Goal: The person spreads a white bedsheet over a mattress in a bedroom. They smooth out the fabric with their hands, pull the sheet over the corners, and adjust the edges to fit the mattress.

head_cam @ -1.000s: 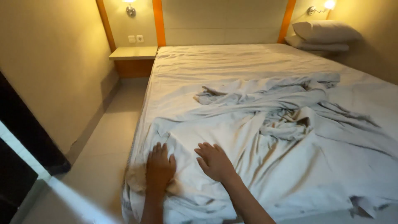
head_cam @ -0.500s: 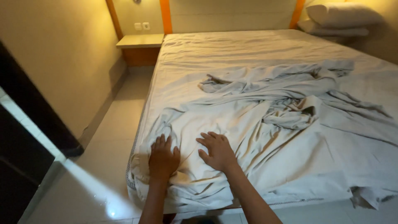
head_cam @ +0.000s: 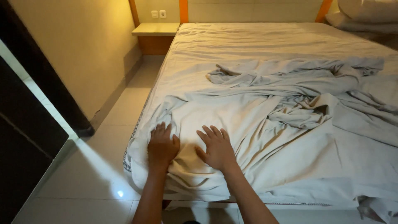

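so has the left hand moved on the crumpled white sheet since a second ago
Cannot tell: the camera itself shifted. The left hand lies flat on the crumpled white sheet near the mattress corner, as before.

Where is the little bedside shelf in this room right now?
In the head view, the bedside shelf sits at the top left, fixed to the wall beside the head of the bed, under two wall sockets.

Warm-lit beige walls [head_cam: 78, 54], pale tiled floor [head_cam: 95, 174], wooden bedside shelf [head_cam: 155, 29].
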